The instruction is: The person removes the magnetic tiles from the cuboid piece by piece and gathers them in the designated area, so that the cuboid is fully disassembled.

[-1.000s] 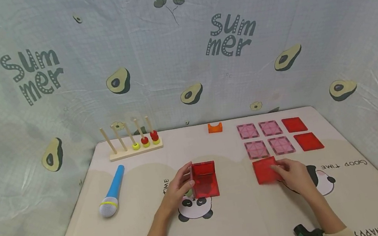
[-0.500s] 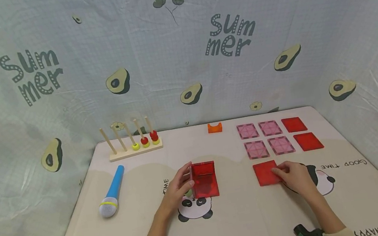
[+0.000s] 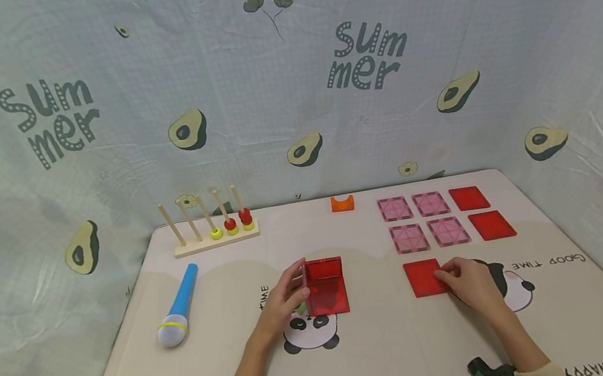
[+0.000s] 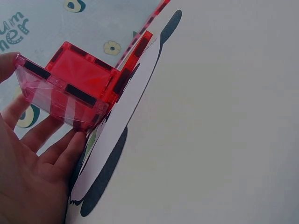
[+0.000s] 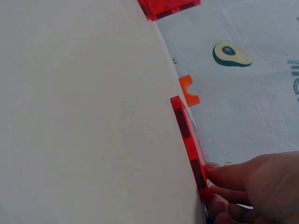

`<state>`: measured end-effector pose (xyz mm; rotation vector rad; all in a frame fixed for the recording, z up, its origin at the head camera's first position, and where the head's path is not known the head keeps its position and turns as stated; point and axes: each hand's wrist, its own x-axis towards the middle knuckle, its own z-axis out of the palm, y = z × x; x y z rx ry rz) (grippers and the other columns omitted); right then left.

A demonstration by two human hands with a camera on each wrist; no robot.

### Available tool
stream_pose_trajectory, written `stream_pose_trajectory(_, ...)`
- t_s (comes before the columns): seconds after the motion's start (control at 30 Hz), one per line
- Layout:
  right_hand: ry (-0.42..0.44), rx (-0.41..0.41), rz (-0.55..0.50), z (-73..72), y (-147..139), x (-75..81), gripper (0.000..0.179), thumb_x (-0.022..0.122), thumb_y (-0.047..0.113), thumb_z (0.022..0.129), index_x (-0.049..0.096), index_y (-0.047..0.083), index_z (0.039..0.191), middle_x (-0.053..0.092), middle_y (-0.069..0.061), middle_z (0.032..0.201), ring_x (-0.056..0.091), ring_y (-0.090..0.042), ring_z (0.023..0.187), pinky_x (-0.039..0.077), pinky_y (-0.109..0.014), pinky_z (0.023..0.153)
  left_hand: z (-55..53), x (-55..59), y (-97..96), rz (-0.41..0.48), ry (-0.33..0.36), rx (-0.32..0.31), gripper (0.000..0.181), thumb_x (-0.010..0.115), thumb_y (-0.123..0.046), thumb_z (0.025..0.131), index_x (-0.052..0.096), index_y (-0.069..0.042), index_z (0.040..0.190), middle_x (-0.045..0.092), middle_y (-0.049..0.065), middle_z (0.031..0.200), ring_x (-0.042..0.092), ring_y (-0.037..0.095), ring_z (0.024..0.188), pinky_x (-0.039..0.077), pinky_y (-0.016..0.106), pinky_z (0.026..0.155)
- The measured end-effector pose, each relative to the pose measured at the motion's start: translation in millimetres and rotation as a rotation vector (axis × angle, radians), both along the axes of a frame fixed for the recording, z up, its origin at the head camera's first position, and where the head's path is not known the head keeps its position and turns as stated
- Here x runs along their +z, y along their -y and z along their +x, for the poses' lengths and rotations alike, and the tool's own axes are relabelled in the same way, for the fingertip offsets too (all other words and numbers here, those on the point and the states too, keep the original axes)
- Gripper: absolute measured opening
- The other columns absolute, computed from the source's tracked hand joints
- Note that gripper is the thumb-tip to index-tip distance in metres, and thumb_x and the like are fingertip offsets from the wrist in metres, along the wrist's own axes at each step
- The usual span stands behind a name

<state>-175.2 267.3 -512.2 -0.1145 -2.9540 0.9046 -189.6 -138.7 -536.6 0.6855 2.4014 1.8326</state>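
My left hand (image 3: 282, 300) grips the upright pink magnetic tile (image 4: 56, 98), with its thumb and fingers at the tile's edges. That tile stands at the left side of a red magnetic tile (image 3: 328, 297) lying on the table, and another red tile (image 4: 84, 70) stands upright at the back. To the right, my right hand (image 3: 470, 283) pinches the right edge of a single red magnetic tile (image 3: 423, 278). In the right wrist view this red tile (image 5: 189, 144) lies flat at the table surface, thumb on top.
Several pink tiles (image 3: 409, 238) and two red tiles (image 3: 492, 225) lie in rows at the back right. An orange notched block (image 3: 342, 204) sits at the back edge. A wooden peg stand (image 3: 217, 243) with beads and a toy microphone (image 3: 180, 307) are on the left.
My right hand has lowered the red tile slightly toward me, and it has gone from tilted to lying flat and squarer. The left hand and the joined tiles stay put.
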Motion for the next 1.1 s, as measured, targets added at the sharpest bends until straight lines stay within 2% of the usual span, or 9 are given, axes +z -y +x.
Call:
stream_pose_trajectory(0.27,0.008,0.002,0.001,-0.6,-0.3,0.7,0.034,0.069,0.025,0.093,0.067,-0.004,0.109,0.067,-0.007,0.078,0.052,-0.019,0.071,0.046,-0.023,0.058,1.7,3.0,-0.1,0.002,0.002,-0.003,0.060,0.052,-0.023,0.100,0.034,-0.014,0.156,0.042,0.018,0.157,0.050,0.042,0.136,0.046,0.055,0.109)
stream_pose_trajectory(0.63,0.047,-0.008,-0.003,-1.7,2.1,11.4,0.039,0.064,0.030,0.097,0.064,-0.004,0.116,0.066,-0.010,0.085,0.054,-0.021,0.076,0.048,-0.025,0.061,0.4,0.3,0.4,0.005,0.006,-0.006,0.060,0.052,-0.022,0.100,0.033,-0.014,0.156,0.042,0.016,0.157,0.050,0.041,0.137,0.047,0.054,0.110)
stream_pose_trajectory(0.9,-0.069,0.005,-0.011,-8.1,5.8,28.1,0.046,0.067,0.033,0.094,0.062,-0.004,0.121,0.068,-0.015,0.092,0.059,-0.023,0.080,0.051,-0.022,0.061,0.9,1.6,-0.3,0.010,0.011,-0.010,0.060,0.052,-0.022,0.100,0.033,-0.014,0.156,0.043,0.017,0.156,0.050,0.041,0.137,0.048,0.052,0.109)
stream_pose_trajectory(1.1,-0.116,0.004,-0.050,-11.6,12.6,44.1,0.050,0.067,0.034,0.094,0.060,-0.005,0.125,0.067,-0.020,0.100,0.062,-0.026,0.083,0.052,-0.021,0.059,1.0,1.4,-0.2,0.007,0.009,-0.002,0.060,0.052,-0.021,0.100,0.034,-0.013,0.156,0.042,0.017,0.157,0.050,0.041,0.137,0.046,0.055,0.110)
